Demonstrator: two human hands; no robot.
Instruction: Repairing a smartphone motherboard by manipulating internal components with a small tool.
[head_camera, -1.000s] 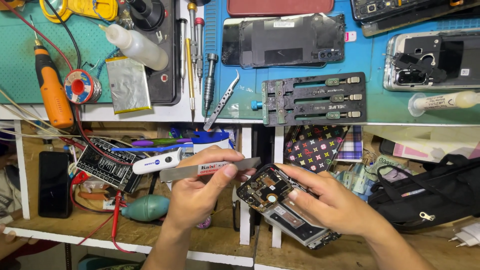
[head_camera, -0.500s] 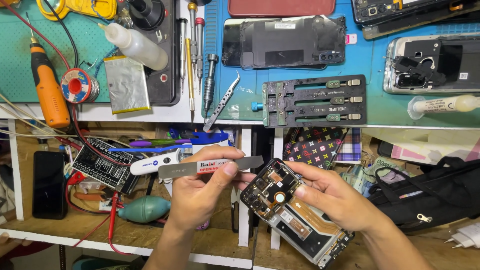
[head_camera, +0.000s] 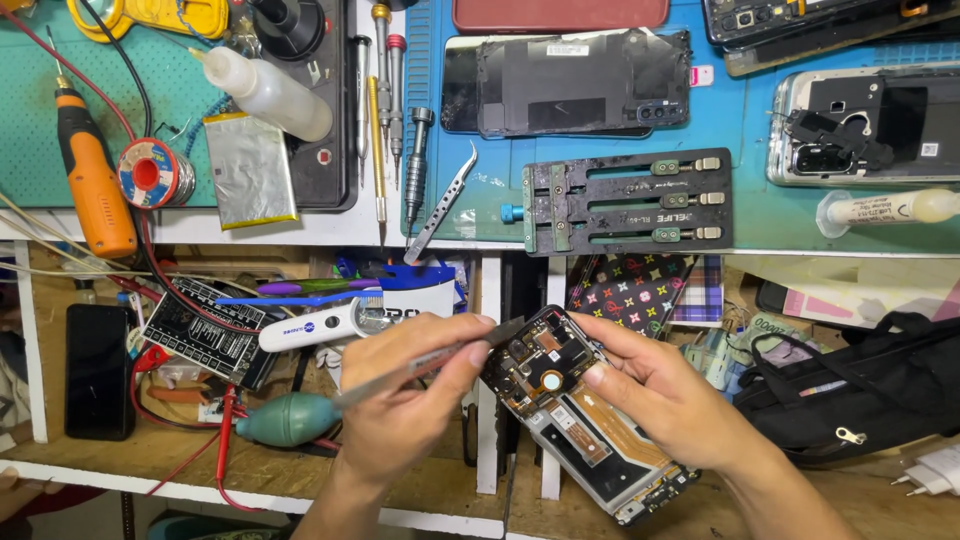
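Clutter everywhere as we look down: on the bench above our hands lie a black clamp fixture (head_camera: 628, 203) on the blue mat (head_camera: 750, 120), a dark phone back cover (head_camera: 580, 82) behind it, and another opened phone (head_camera: 868, 125) at the far right with a pale glue syringe (head_camera: 885, 209) below it. Further left we see curved tweezers (head_camera: 440, 203), a row of screwdrivers (head_camera: 392, 110), a silver battery pouch (head_camera: 250, 170), a squeeze bottle (head_camera: 265, 92), a solder spool (head_camera: 147, 173) and an orange-handled tool (head_camera: 92, 185). On the lower shelf sit a green air blower (head_camera: 285, 418) and a black bag (head_camera: 860, 385). Nothing stands between us and the work.

Our right hand (head_camera: 665, 400) grasps the opened phone (head_camera: 575, 415) by its upper end, thumb pressed on the exposed board. The phone is held in the air below the bench edge, in front of the shelf, its long axis running diagonally: camera end up and to the left, bottom end down and to the right, open side facing us. Our left hand (head_camera: 410, 385) pinches a flat metal pry tool (head_camera: 440, 358), which slants up to the right, its tip touching the phone's upper left corner.
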